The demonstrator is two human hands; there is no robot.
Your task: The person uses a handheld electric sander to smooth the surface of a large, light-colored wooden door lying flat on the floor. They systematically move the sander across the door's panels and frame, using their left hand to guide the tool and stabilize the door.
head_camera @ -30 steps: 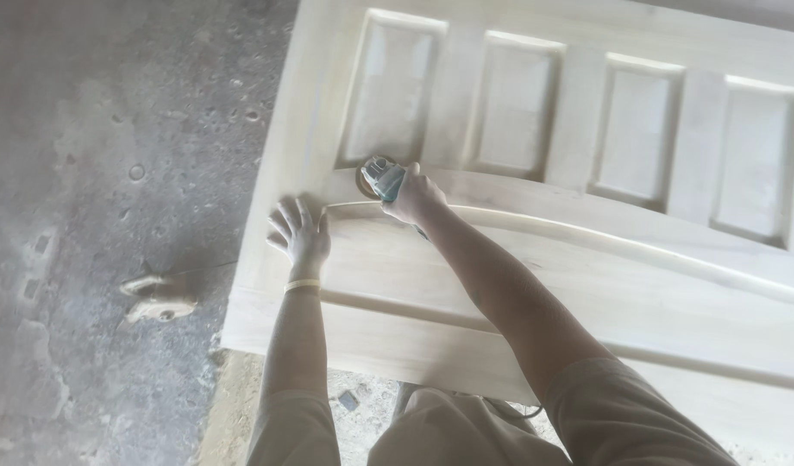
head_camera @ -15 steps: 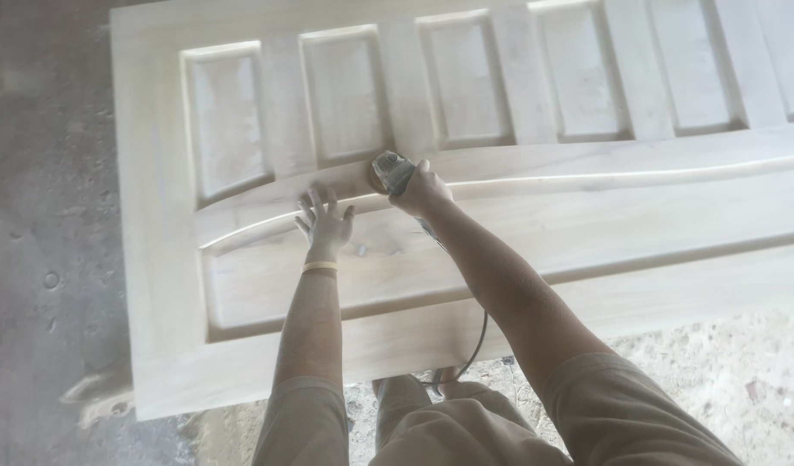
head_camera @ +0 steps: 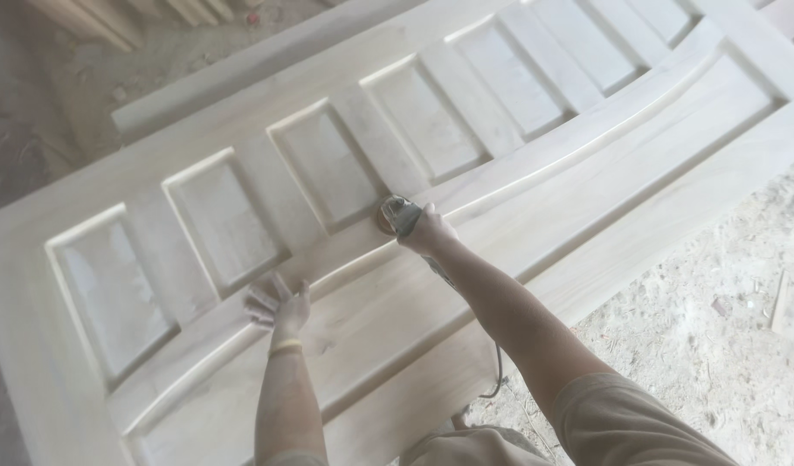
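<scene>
A pale, unfinished wooden door lies flat, with several recessed upright panels and a curved rail across it. My right hand is closed around a small angle grinder, whose sanding disc rests on the curved rail just below a panel. The grinder's dark cord hangs down off the door's near edge. My left hand lies flat on the rail further left, fingers spread, with a pale band at the wrist.
Dusty, sawdust-covered ground lies to the right of the door. Wooden boards are stacked at the top left, beyond a second long plank behind the door.
The view has swung, so the door now runs diagonally. My left hand has slid leftward along the rail, away from the grinder. My right hand still presses the grinder on the rail.
</scene>
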